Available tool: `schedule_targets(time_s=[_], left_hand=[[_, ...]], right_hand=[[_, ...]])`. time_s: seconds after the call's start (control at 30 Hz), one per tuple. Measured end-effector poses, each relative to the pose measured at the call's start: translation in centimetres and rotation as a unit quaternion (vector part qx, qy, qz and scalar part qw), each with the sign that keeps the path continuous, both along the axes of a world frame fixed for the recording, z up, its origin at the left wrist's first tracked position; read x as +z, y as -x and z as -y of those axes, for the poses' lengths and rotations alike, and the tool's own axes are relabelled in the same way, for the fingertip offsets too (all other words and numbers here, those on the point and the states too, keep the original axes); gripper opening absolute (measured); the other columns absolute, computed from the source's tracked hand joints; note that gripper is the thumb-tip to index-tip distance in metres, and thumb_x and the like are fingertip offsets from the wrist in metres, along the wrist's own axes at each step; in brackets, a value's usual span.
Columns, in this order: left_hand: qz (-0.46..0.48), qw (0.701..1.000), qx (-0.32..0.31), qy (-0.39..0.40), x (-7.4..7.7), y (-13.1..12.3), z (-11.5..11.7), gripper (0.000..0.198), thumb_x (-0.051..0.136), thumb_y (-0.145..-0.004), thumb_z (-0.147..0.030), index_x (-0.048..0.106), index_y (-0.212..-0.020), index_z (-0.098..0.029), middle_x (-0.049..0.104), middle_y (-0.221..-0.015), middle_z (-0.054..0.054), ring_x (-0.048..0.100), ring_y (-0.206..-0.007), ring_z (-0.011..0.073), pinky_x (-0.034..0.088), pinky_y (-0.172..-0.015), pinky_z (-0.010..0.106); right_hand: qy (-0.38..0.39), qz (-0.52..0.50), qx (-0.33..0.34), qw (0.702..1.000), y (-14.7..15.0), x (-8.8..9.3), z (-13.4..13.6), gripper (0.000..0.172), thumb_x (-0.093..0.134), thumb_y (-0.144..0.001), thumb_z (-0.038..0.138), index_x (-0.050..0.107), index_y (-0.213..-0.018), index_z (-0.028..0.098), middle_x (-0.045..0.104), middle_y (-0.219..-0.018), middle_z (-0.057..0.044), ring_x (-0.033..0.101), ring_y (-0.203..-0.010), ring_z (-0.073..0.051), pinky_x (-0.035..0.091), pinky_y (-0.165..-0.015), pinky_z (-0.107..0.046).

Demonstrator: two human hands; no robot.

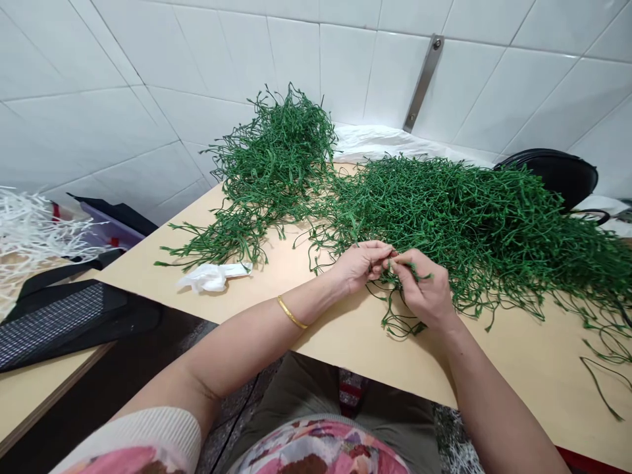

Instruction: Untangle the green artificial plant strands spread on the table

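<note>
- The left hand (360, 265) sits above the light wooden tabletop (345, 345), its fingers (382, 253) curled nearly closed and meeting the right hand's fingertips; whether they pinch a strand is hidden.
- The right hand (424, 293) is bent inward, its fingers (402, 263) closed in a tight pinch on a small tangle of green artificial vine strands (407, 273).
- Those strands trail from the fingers down onto the tabletop and join a wide green vine pile (469, 230), which spreads to the right, just beyond the hands.
- A second green vine pile (281, 155) stands higher against the back wall, its edge meeting the first.
- A gold bangle (291, 313) circles the left wrist.
- A crumpled white tissue (212, 278) lies on the tabletop, left of the hands.
- A black bag (553, 174) sits beyond the right pile, and white shredded strips (29, 230) lie on a separate surface at far left, below white wall tiles (148, 72).
</note>
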State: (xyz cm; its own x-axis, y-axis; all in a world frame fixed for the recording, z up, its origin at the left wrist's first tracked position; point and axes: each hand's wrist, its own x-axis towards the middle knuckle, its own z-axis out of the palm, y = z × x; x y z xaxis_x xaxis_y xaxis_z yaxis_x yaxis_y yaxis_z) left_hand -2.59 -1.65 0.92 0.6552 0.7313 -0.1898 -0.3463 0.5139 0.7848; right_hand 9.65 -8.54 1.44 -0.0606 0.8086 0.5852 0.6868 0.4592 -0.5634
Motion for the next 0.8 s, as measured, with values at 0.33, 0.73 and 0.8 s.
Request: schedule_targets(time_s=[0.33, 0.73, 0.8], left_hand=[[0.020, 0.997, 0.079, -0.009, 1.2, 1.3, -2.0, 0.011, 0.059, -0.072, -0.020, 0.056, -0.069, -0.011, 0.050, -0.054, -0.001, 0.035, -0.039, 0.0013, 0.019, -0.036, 0.014], [-0.074, 0.987, -0.021, -0.139, 0.9, 1.0, -0.6, 0.027, 0.070, -0.061, -0.035, 0.058, -0.061, -0.012, 0.051, -0.053, 0.000, 0.036, -0.041, 0.0026, 0.016, -0.040, 0.018], [-0.082, 0.983, -0.053, -0.153, 0.9, 0.9, -0.4, 0.028, 0.069, -0.062, -0.036, 0.056, -0.058, -0.012, 0.050, -0.050, -0.001, 0.033, -0.039, 0.0019, 0.016, -0.040, 0.018]], right_hand=[[-0.087, -0.022, -0.092, 0.992, 0.2, 0.5, 0.6, 0.015, 0.050, -0.079, 0.017, 0.056, -0.092, 0.020, 0.054, -0.084, -0.006, 0.053, -0.074, -0.016, 0.046, -0.066, -0.031], [-0.112, 0.006, -0.167, 0.980, -0.7, 0.8, 0.2, 0.028, 0.042, -0.085, 0.023, 0.057, -0.109, 0.022, 0.057, -0.109, -0.010, 0.049, -0.106, -0.024, 0.039, -0.090, -0.046], [-0.069, 0.014, -0.124, 0.990, -0.8, 0.7, 0.1, 0.028, 0.042, -0.086, 0.025, 0.057, -0.110, 0.023, 0.059, -0.109, -0.008, 0.048, -0.107, -0.023, 0.037, -0.092, -0.045]])
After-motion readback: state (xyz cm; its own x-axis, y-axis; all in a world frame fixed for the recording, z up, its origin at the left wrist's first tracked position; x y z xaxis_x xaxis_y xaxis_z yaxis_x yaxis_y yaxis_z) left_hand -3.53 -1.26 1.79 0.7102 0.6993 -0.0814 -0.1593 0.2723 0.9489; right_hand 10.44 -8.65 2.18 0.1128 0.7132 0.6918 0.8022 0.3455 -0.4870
